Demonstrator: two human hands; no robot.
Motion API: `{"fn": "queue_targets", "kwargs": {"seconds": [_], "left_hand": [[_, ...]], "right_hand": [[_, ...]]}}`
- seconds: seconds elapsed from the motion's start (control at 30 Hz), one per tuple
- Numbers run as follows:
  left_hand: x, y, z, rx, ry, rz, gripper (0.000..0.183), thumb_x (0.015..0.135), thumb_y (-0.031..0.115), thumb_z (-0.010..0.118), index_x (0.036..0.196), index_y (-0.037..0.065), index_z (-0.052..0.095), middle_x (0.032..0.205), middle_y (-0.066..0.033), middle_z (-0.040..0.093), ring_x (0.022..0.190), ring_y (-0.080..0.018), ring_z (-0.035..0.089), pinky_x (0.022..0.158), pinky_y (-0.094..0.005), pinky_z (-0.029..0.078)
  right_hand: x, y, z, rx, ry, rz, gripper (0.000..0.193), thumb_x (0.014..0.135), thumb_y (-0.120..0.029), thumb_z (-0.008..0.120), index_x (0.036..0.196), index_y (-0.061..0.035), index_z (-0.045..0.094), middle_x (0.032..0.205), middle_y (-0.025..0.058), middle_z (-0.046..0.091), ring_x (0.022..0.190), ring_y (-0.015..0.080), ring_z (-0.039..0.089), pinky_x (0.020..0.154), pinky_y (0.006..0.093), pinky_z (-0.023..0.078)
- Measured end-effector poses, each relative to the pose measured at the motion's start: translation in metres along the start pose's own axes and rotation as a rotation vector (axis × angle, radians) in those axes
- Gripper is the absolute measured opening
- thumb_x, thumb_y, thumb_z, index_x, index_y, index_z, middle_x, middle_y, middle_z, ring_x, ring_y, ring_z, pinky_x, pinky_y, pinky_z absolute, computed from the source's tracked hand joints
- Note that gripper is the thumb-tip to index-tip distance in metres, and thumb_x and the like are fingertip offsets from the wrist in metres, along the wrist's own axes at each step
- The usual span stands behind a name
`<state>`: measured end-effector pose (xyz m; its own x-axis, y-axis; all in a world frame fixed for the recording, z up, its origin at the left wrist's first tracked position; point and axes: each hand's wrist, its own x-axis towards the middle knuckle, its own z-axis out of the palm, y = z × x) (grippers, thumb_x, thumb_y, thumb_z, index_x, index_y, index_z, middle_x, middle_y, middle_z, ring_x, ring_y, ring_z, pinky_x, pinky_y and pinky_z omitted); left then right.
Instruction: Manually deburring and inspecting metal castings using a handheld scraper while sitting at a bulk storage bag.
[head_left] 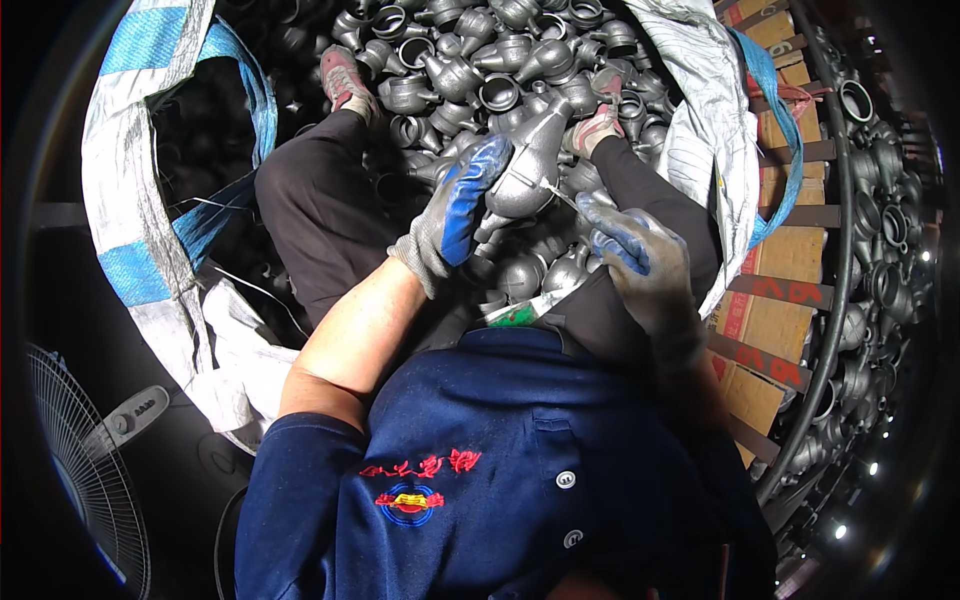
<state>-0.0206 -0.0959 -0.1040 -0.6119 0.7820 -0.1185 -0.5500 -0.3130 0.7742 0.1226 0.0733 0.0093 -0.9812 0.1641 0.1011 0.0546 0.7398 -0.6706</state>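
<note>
My left hand, in a grey and blue work glove, is closed round a grey metal casting. This casting has a round body with a raised seam and a tapering neck that points up and to the right. My right hand, gloved alike, is closed on a thin, light-coloured rod. The rod's tip meets or nearly meets the side of the casting; I cannot tell whether it touches. Most of its grip end is hidden by my fingers. Below and beyond my hands lie many similar castings in a heap.
A white woven bulk bag with blue straps surrounds the heap and my legs. My shoes rest among the castings. On the right stands a slatted metal crate lined with cardboard, with more castings beyond. A fan stands at lower left.
</note>
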Motion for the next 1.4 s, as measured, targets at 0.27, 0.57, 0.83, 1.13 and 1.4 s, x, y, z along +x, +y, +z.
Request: {"fn": "queue_targets", "kwargs": {"seconds": [0.27, 0.57, 0.83, 1.13, 1.4], "left_hand": [[-0.002, 0.012, 0.010, 0.028, 0.011, 0.002, 0.051, 0.097, 0.037, 0.045, 0.133, 0.002, 0.042, 0.125, -0.0105, 0.054, 0.110, -0.0164, 0.056, 0.097, -0.0308, 0.044], [-0.004, 0.016, 0.015, 0.121, 0.011, 0.016, 0.049, 0.098, 0.037, 0.042, 0.133, 0.002, 0.043, 0.122, -0.0095, 0.055, 0.109, -0.0148, 0.056, 0.096, -0.0311, 0.044], [-0.005, 0.017, 0.015, 0.381, -0.032, 0.114, 0.047, 0.099, 0.034, 0.041, 0.133, 0.002, 0.042, 0.121, -0.0096, 0.056, 0.109, -0.0156, 0.056, 0.096, -0.0305, 0.045], [-0.010, 0.016, 0.029, -0.091, -0.050, -0.049, 0.045, 0.098, 0.035, 0.042, 0.130, 0.003, 0.045, 0.116, -0.0091, 0.058, 0.104, -0.0154, 0.059, 0.091, -0.0291, 0.048], [-0.013, 0.016, 0.027, -0.231, -0.041, -0.142, 0.048, 0.097, 0.038, 0.044, 0.130, 0.003, 0.044, 0.115, -0.0109, 0.059, 0.099, -0.0172, 0.062, 0.082, -0.0303, 0.054]], "right_hand": [[0.003, 0.001, 0.001, 0.123, 0.067, -0.016, 0.037, 0.072, 0.006, 0.059, 0.108, -0.0005, 0.064, 0.095, 0.0158, 0.065, 0.084, 0.0264, 0.066, 0.075, 0.0309, 0.051], [0.004, 0.000, -0.006, 0.064, -0.066, 0.023, 0.038, 0.075, 0.004, 0.058, 0.112, -0.0009, 0.063, 0.100, 0.0165, 0.066, 0.092, 0.0240, 0.066, 0.080, 0.0301, 0.050], [0.007, 0.012, 0.006, 0.706, 0.036, 0.262, 0.043, 0.082, -0.002, 0.065, 0.123, 0.0033, 0.054, 0.115, 0.0144, 0.062, 0.104, 0.0184, 0.061, 0.088, 0.0278, 0.048], [0.035, 0.012, 0.061, 0.717, 0.163, 0.342, 0.070, 0.080, -0.015, 0.073, 0.131, 0.0151, 0.036, 0.130, 0.0232, 0.047, 0.121, 0.0246, 0.047, 0.101, 0.0322, 0.039], [0.029, 0.019, 0.060, 0.648, 0.216, 0.168, 0.065, 0.077, -0.012, 0.075, 0.128, 0.0131, 0.042, 0.118, 0.0175, 0.054, 0.107, 0.0203, 0.053, 0.093, 0.0277, 0.043]]}}
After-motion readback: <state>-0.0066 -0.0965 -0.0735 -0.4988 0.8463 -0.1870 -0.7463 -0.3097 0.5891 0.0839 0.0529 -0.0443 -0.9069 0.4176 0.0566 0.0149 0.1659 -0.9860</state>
